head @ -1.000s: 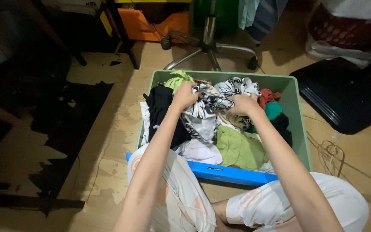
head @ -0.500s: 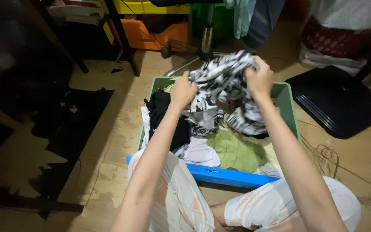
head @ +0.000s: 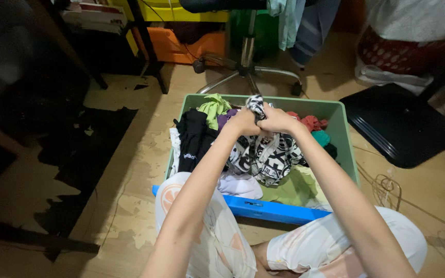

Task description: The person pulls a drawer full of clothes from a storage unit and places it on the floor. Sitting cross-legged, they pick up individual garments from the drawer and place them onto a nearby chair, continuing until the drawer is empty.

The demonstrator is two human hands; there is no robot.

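1. Black garment [head: 191,139]: draped over the left rim of the green bin [head: 346,139].
2. Lime-green cloth [head: 213,107]: bunched at the bin's far left corner.
3. Left hand [head: 243,122]: closed, gripping the top of the black-and-white patterned garment [head: 266,154].
4. Patterned garment: held up over the middle of the bin (lower part hangs down onto the pile of clothes).
5. Right hand [head: 276,119]: closed on the same bunched top, touching the left hand.
6. Red cloth [head: 311,122] and teal cloth [head: 321,138]: at the bin's right side.
7. Olive-green cloth [head: 294,188]: near the blue front edge [head: 269,210].
8. Black lid [head: 400,123]: on the floor, right of the bin.
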